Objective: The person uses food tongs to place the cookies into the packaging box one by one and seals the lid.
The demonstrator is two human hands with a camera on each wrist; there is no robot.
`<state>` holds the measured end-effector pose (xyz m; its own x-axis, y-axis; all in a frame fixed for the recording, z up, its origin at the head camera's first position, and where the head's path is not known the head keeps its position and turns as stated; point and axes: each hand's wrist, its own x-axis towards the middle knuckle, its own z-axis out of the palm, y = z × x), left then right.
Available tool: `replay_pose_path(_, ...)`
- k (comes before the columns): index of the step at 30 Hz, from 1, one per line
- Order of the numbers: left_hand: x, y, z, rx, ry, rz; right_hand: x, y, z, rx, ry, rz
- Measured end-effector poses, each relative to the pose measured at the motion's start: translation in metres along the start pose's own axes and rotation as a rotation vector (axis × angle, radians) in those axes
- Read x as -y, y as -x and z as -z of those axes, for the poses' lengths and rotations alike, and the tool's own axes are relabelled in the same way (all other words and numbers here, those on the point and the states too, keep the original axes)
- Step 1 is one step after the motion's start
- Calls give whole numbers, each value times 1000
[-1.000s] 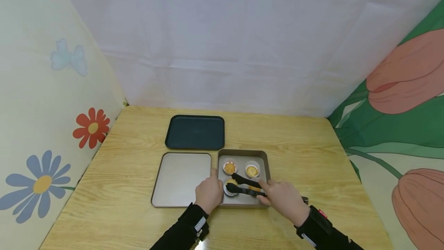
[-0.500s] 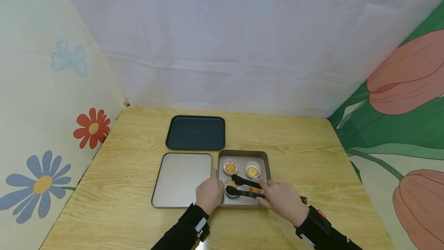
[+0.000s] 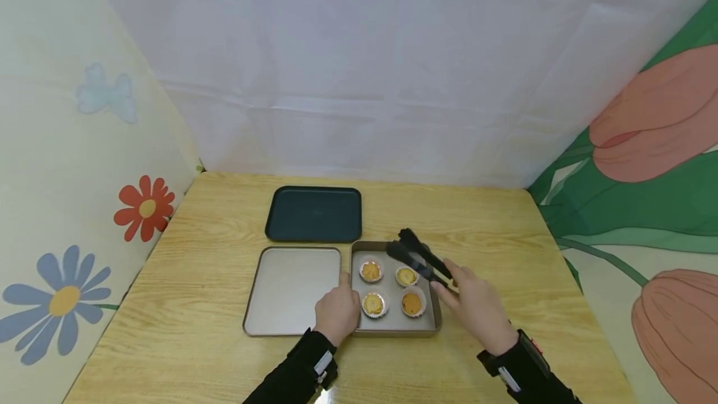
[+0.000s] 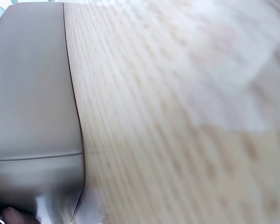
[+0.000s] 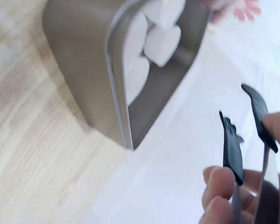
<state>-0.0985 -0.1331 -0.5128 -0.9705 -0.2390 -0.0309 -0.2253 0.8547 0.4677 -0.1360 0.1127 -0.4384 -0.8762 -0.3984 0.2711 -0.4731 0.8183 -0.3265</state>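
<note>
My left hand (image 3: 338,312) grips the left wall of a deep baking pan (image 3: 392,333); in the left wrist view a fingertip (image 4: 18,217) shows at the pan's outer wall. Inside the pan stand several small cakes in pale paper cups, among them a star-topped one (image 3: 371,271) at the back left and a browner one (image 3: 413,302) at the front right. Over the pan's back right corner, my right hand (image 3: 477,307) holds tongs (image 3: 406,256) with black tips. The tips stand apart with nothing between them, as the tongs (image 5: 233,158) also show in the right wrist view.
Left of the pan lies a shallow silver tray (image 3: 291,292), close beside it. Behind that is a dark rectangular tray (image 3: 314,214). All sit on a wooden table (image 3: 482,229), with a white cloth (image 3: 336,67) hanging behind it.
My right hand has drawn the tongs up, back and to the right, off the front row of cakes, uncovering the front right cake. The left hand has stayed at the pan.
</note>
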Motion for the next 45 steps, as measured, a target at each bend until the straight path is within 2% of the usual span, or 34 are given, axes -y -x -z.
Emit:
replay_pose_path(2, 0, 0, 1, 1, 0, 5, -6, -2, 0, -58, -39, -48)
replay_pose_path(9, 1, 0, 2, 4, 2, 0, -30, -7, -3, -238, -72, -195)
replay_pose_path(14, 2, 0, 2, 16, 2, 0, -44, -8, -5, -285, -78, -311)
replay_pose_path(19, 3, 0, 1, 23, 4, -5, -54, -5, -11, -272, -79, -410)
replay_pose_path(24, 3, 0, 1, 22, 5, -7, -61, 1, -20, -272, -75, -450)
replay_pose_path(31, 3, -1, 1, 22, 9, -10, -69, 9, -36, -204, -49, -553)
replay_pose_path(45, 2, -1, 0, 25, 13, -10, -77, 18, -49, -39, -6, -610)
